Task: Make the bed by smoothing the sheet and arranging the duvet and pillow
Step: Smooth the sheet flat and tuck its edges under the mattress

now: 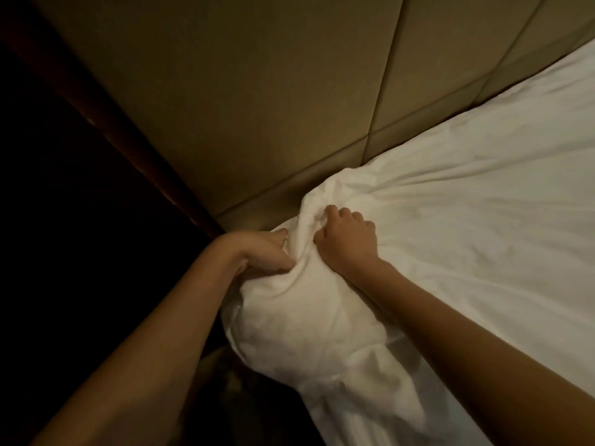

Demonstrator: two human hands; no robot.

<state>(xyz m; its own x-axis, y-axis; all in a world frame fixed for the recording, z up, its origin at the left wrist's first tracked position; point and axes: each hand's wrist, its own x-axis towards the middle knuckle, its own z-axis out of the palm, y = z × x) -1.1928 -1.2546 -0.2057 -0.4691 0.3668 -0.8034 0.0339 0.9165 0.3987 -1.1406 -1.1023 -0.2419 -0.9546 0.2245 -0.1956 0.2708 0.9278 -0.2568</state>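
A white sheet (467, 194) covers the bed across the right half of the head view, with creases fanning out from its near-left corner. That corner is bunched into a thick wad (309, 304) at the mattress edge by the headboard. My left hand (264, 249) grips the wad from the left side, fingers dug into the cloth. My right hand (347, 239) is clenched on the same bunched cloth from the top right. No duvet or pillow can be told apart from the sheet here.
A padded tan headboard (257, 91) with stitched panels rises behind the bed. A dark wooden frame strip (128, 130) borders it on the left. Left of that and below the mattress corner the room is dark.
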